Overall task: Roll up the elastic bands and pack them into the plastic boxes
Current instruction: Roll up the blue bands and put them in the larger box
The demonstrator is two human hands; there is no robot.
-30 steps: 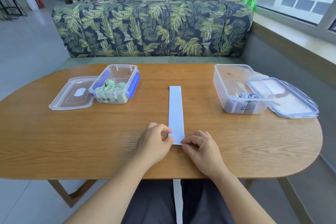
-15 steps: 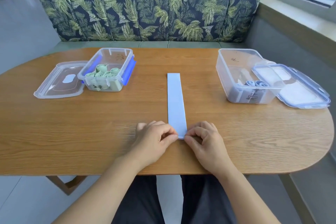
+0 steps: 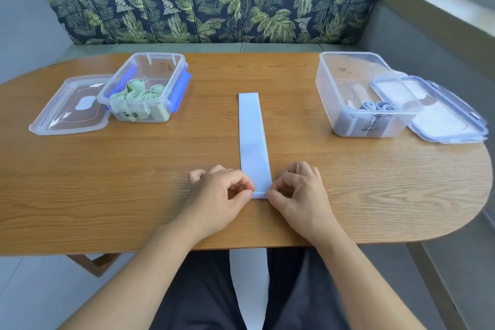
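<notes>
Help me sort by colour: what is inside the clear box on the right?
The right box holds rolled blue-grey bands at its near end; the label on its front wall hides their lower parts.

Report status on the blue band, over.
Left hand and right hand both pinching near end of blue band. Small fold there, rest flat on table. Box with blue rolls open at right, nothing blocking.

Pale blue band [image 3: 253, 136]; green rolls [image 3: 139, 94]; seemingly grey-blue rolls [image 3: 377, 107].
</notes>
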